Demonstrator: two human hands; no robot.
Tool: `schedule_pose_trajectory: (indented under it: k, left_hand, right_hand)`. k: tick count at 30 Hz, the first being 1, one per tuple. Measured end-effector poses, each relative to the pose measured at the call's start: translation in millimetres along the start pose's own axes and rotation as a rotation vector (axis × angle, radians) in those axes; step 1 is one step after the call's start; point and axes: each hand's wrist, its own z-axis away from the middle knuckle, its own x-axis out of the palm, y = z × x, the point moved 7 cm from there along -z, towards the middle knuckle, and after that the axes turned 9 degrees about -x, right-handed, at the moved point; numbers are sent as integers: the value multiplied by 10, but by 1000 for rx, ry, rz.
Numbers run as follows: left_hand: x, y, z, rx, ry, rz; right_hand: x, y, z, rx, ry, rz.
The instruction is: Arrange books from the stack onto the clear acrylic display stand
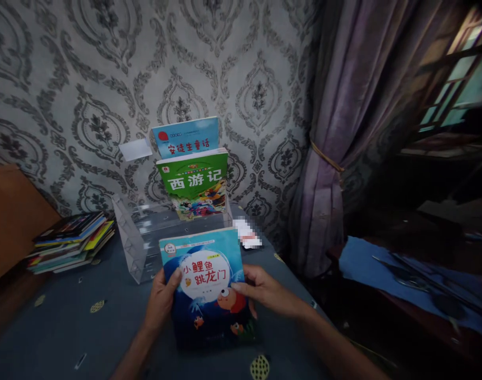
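A blue children's book (pixel 209 327) with an orange fish on its cover is held upright between my hands, front towards me. My left hand (pixel 165 293) grips its left edge, thumb on the cover. At the right edge, my right hand (pixel 260 289) does the same; the other fingers are mostly hidden behind it. Just beyond is a clear plastic stepped rack (pixel 130 237), partly covered by the book. A green book (pixel 193 182) stands in the rack towards the back, and a light-blue book (pixel 185 134) rises behind it.
On the left of the patterned tablecloth (pixel 118 322) lies a pile of books (pixel 75 240) beside a brown board (pixel 15 211). A blurred white item (pixel 247 232) sits right of the rack. Patterned wall (pixel 260 95) behind, purple curtain (pixel 324 211) right. Tools lie on a blue cloth (pixel 359 264).
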Motion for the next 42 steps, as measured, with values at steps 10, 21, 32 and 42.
schedule_pose_trajectory:
  k: [10, 21, 32, 42]
  left_hand:
    - [-57, -22, -149, 99, -203, -245]
    - [33, 16, -12, -255, -443, -481]
    - [-31, 238, -93, -146, -324, -391]
    - [182, 726, -193, 165, -243, -420]
  right_hand:
    - [-32, -91, -16, -182, 38, 280]
    - [-25, 2, -6, -129, 161, 200]
    - [-110, -7, -113, -229, 233, 304]
    - [-329, -318, -456, -312, 338, 267]
